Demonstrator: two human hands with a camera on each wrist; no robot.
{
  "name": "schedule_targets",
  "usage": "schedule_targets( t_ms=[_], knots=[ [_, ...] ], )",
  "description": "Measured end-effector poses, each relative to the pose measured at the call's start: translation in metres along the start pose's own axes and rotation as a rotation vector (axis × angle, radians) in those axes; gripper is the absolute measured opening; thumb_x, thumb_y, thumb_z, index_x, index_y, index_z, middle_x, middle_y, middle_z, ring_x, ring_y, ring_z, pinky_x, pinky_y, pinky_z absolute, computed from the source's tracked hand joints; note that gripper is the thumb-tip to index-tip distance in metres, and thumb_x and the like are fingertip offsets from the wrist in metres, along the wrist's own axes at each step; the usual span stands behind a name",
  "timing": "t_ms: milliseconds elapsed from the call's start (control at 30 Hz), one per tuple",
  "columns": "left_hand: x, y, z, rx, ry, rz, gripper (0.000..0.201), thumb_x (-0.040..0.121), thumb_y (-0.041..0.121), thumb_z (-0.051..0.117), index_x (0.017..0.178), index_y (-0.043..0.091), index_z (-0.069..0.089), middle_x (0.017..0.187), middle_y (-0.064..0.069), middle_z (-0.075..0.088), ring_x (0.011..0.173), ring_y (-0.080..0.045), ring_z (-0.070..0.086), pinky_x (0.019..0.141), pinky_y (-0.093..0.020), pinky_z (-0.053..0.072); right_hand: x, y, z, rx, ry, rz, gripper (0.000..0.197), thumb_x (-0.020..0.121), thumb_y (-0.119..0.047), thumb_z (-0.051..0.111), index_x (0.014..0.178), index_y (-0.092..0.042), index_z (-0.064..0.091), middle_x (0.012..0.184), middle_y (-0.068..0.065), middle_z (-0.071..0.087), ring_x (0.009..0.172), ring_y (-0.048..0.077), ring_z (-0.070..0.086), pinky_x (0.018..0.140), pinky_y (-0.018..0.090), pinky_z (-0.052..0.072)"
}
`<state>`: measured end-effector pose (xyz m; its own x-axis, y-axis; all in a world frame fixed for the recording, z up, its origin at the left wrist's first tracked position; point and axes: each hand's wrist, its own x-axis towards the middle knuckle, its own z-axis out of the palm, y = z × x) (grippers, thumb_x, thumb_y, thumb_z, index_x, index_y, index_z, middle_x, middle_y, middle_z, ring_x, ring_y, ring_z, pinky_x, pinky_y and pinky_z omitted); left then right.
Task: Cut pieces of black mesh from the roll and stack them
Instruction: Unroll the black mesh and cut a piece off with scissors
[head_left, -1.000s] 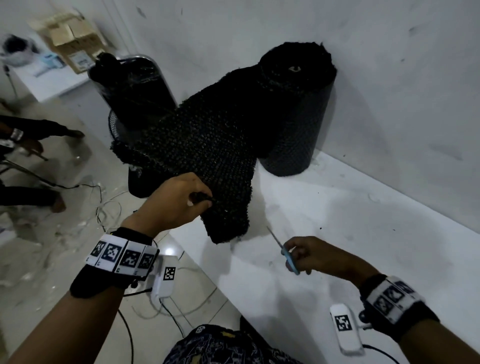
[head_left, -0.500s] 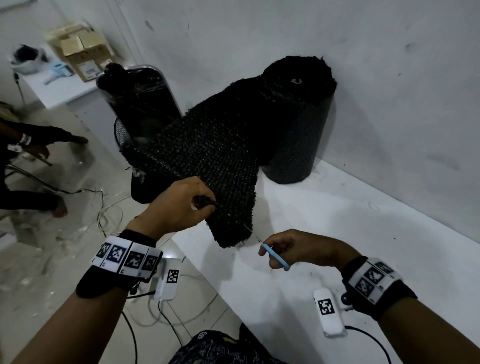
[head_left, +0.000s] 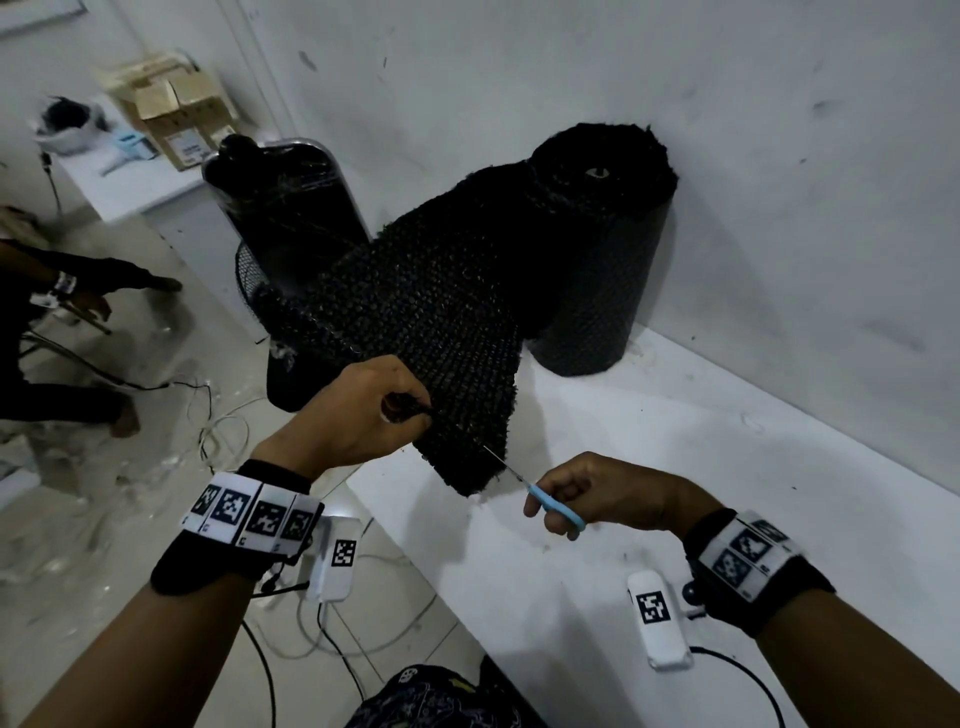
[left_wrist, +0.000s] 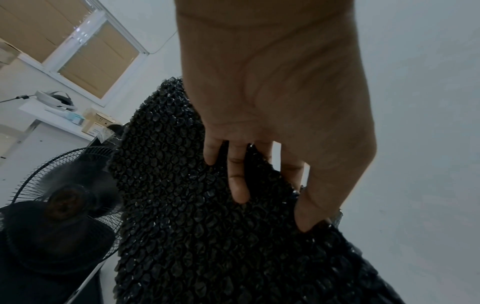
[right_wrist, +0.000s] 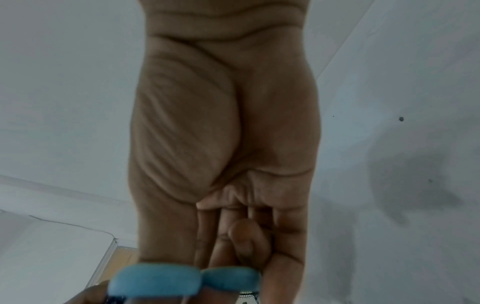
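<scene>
Left hand (head_left: 358, 410) pinches the unrolled black mesh strip (head_left: 415, 332), drawn taut from the upright black mesh roll (head_left: 597, 249); right hand (head_left: 597, 493) grips blue-handled scissors (head_left: 550, 501), blades seemingly at the strip's free edge. Risk: slack lets the mesh fold, skewing the cut; the left thumb sits near the blade line.

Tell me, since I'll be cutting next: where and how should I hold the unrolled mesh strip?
Probably as the left hand does: pinch the mesh strip at its near side edge, coming from the left. That leaves its hanging free end open to the scissors arriving from the right.
</scene>
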<state>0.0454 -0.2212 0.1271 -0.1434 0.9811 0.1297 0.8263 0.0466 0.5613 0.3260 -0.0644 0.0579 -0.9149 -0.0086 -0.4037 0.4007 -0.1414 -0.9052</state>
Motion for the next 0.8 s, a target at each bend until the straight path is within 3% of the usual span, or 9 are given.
schedule_targets(
  t_ms=[133,200,433,533,600,667,800],
  knots=[
    [0.001,-0.002,-0.002,0.021,-0.003,-0.001,0.033,0.077,0.049,0.066,0.091,0.021,0.075,0.095,0.009,0.063,0.085,-0.005,0.062,0.077,-0.032,0.056,0.002,-0.002,-0.003,0.025,-0.014,-0.018,0.024,0.092,-0.007,0.064,0.116,-0.006,0.067,0.080,-0.008,0.063,0.076,0.007,0.058,0.077,0.029,0.051],
    [0.001,-0.003,-0.001,0.020,-0.016,0.001,0.032,0.077,0.048,0.067,0.092,0.020,0.075,0.095,0.010,0.062,0.084,-0.005,0.062,0.076,-0.032,0.056,0.003,-0.006,-0.004,0.025,-0.014,-0.030,0.024,0.092,-0.011,0.065,0.116,-0.007,0.067,0.080,-0.009,0.062,0.077,0.007,0.058,0.077,0.028,0.052],
    [0.004,-0.007,-0.003,0.029,0.004,0.001,0.025,0.076,0.043,0.070,0.091,0.024,0.075,0.096,0.013,0.061,0.087,0.000,0.061,0.077,-0.025,0.054,0.002,-0.007,-0.008,-0.001,0.006,-0.020,0.023,0.092,0.005,0.060,0.112,-0.003,0.067,0.076,-0.007,0.066,0.072,0.008,0.060,0.076,0.028,0.051],
    [0.004,-0.004,-0.001,0.025,-0.020,-0.008,0.037,0.075,0.052,0.067,0.100,0.025,0.074,0.100,0.010,0.060,0.091,-0.002,0.060,0.081,-0.024,0.053,0.002,-0.007,-0.008,0.037,-0.008,-0.022,0.024,0.091,-0.004,0.063,0.115,-0.003,0.066,0.077,-0.007,0.062,0.072,0.008,0.058,0.078,0.029,0.051],
    [0.004,-0.001,-0.001,0.041,-0.066,-0.042,0.045,0.075,0.057,0.071,0.114,0.034,0.069,0.109,0.011,0.055,0.101,-0.002,0.056,0.088,-0.019,0.048,0.002,-0.010,-0.007,0.054,-0.003,-0.031,0.028,0.088,-0.013,0.065,0.115,-0.005,0.067,0.077,-0.008,0.061,0.073,0.007,0.058,0.079,0.029,0.051],
    [0.004,0.001,0.002,0.062,-0.106,-0.069,0.046,0.078,0.053,0.078,0.120,0.039,0.066,0.114,0.012,0.049,0.105,-0.001,0.052,0.092,-0.014,0.042,0.003,-0.013,-0.006,0.060,0.011,-0.044,0.029,0.086,-0.018,0.066,0.113,-0.008,0.068,0.077,-0.007,0.060,0.074,0.008,0.057,0.080,0.029,0.051],
    [0.006,0.005,0.010,0.050,-0.047,-0.048,0.027,0.082,0.038,0.080,0.107,0.032,0.072,0.106,0.009,0.046,0.099,-0.006,0.053,0.090,-0.020,0.046,0.005,-0.016,-0.006,0.063,0.031,-0.053,0.027,0.088,-0.020,0.066,0.113,-0.009,0.069,0.079,-0.007,0.059,0.076,0.010,0.057,0.081,0.030,0.051]
  ],
)
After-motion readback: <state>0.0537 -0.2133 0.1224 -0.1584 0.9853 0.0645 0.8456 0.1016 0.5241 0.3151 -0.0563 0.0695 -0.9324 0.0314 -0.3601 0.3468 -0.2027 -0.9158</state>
